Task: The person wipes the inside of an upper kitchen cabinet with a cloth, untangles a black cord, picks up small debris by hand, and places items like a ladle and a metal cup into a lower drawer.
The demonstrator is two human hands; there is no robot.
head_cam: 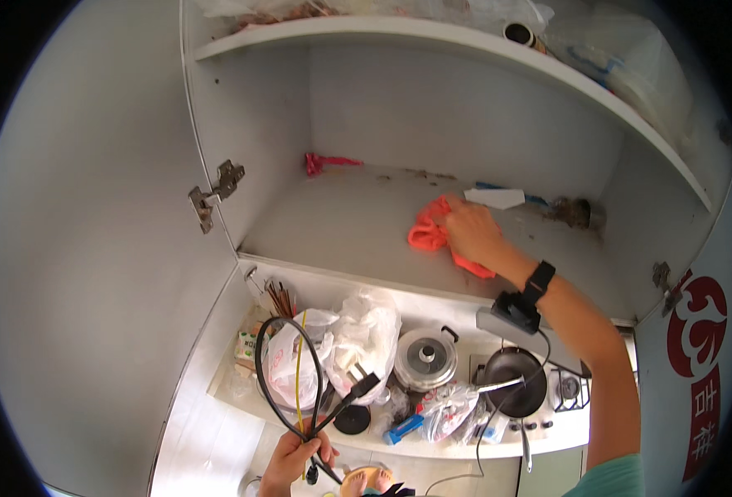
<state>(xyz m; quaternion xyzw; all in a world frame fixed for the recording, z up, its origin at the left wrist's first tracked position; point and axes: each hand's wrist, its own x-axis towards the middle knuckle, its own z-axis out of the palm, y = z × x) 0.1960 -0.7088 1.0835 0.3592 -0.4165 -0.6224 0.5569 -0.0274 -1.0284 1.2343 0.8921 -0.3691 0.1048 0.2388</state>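
Note:
My right hand [474, 231] presses a crumpled orange-red cloth [429, 225] onto the grey floor of an open wall cabinet [341, 217]. A black band with a small device sits on that wrist. Lower down, my left hand [297, 456] grips a looped black power cord [260, 354] with a plug [364, 386] at its end, along with a thin yellow strip [298, 373]. Behind the cloth lie a white piece of card or paper [495, 198] and a blue strip [536, 200]. A clear container with brown residue [580, 213] rests on its side in the right back corner.
A pink plastic scrap [319, 164] lies at the cabinet's back left. The hinged door [92, 248] stands open on the left. Bags fill the upper shelf [403, 26]. On the counter below are plastic bags [366, 335], a lidded pot [427, 357], a frying pan [507, 373] and a gas burner [569, 388].

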